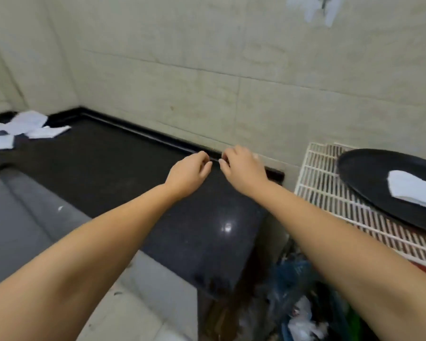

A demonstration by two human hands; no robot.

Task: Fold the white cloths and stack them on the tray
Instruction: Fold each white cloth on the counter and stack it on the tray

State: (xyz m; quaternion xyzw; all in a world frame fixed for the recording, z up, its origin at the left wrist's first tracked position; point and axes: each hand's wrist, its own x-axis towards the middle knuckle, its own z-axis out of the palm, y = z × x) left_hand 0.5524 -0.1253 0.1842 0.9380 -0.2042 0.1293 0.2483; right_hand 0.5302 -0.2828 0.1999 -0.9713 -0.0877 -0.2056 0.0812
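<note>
- 2 bare forearms reach forward from the bottom corners, over the near end of the glossy black stone counter point(207, 237), and converge toward its far edge.
- The left hand point(188, 172) hovers knuckles up, fingers curled inward with thumb and fingertips drawn together; nothing shows between them, so it is clenched on nothing visible.
- The right hand point(241, 168) is just beside it, apart by a narrow gap, in the same pose: fingers curled down, thumb tucked near the fingertips, grasping nothing that can be seen.
- Both hands sit above the counter's back edge, near the pale tiled wall point(231, 77).
- Below the counter's near right end lies a blurred heap of blue and white plastic bags point(298, 291); what they contain cannot be told.
- To the right, 1 white wire rack point(330, 193) lies flat, and on it rests 1 round black tray point(369, 168), cut off by the frame's edge.
- On the tray lies 1 folded white cloth point(413, 190), well apart from both hands.
- At the far left of the counter, a loose scatter of unfolded white cloths point(22, 129) lies overlapping; at least 4 pieces show, the exact count unclear.
- Left of the counter runs a grey, lower surface point(22, 212).
</note>
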